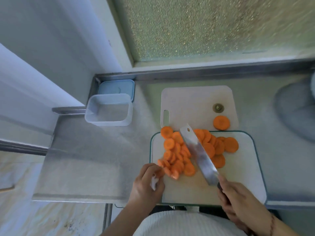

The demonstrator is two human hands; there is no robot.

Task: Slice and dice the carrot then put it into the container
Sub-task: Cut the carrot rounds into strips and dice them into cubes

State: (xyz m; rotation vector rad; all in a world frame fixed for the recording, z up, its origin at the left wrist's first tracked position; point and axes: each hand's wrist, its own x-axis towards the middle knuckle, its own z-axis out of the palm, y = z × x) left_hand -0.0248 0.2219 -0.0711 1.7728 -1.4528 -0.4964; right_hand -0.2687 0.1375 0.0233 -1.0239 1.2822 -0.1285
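Several round carrot slices (179, 154) lie heaped on a white cutting board with a green rim (238, 176). One slice (221, 122) sits apart on a second white board (196, 103) behind it. My right hand (238, 201) grips the dark handle of a cleaver (199, 154), whose blade lies across the heap. My left hand (147, 183) is at the board's left edge, fingers curled against the nearest slices; something white shows between its fingers. The clear empty container (109, 109) stands on the steel counter to the left.
A blue lid (115, 87) lies behind the container in the counter's corner. A carrot top end (218, 107) rests on the rear board. A grey round object (296, 108) is at the right edge. A frosted window runs behind the counter.
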